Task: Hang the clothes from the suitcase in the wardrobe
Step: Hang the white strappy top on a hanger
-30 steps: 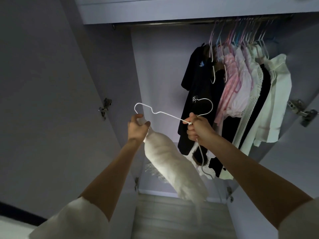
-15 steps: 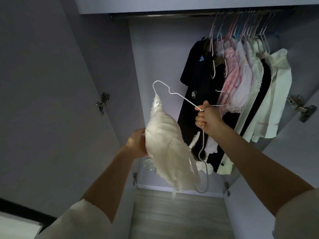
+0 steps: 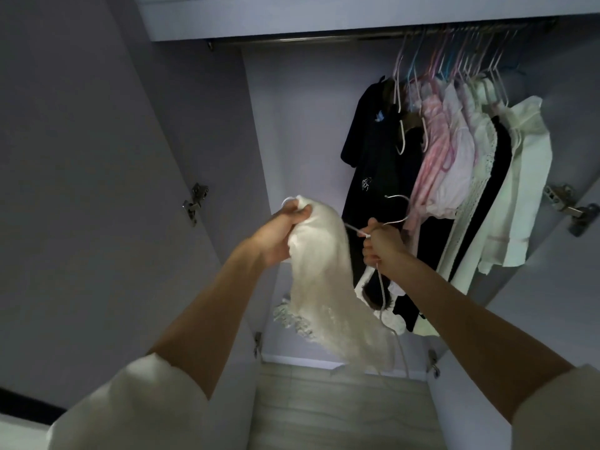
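Currently: left hand [image 3: 279, 233] fist bunching garment [image 3: 328, 280] onto hanger [image 3: 394, 209] end, frame centre; right hand [image 3: 383, 248] fingers clenched on hanger neck, steadying it.

Open wardrobe [image 3: 308, 131] ahead: rail [image 3: 324, 39] across the top, hung clothes [image 3: 454, 164] bunched at its right end, left part bare. In front of it, left hand [image 3: 279, 237] grips one end of a garment [image 3: 324, 287] draped on a hanger [image 3: 394, 219]; right hand [image 3: 383, 246] holds the hanger just right of it. Doors [image 3: 81, 190] swung out on both sides.
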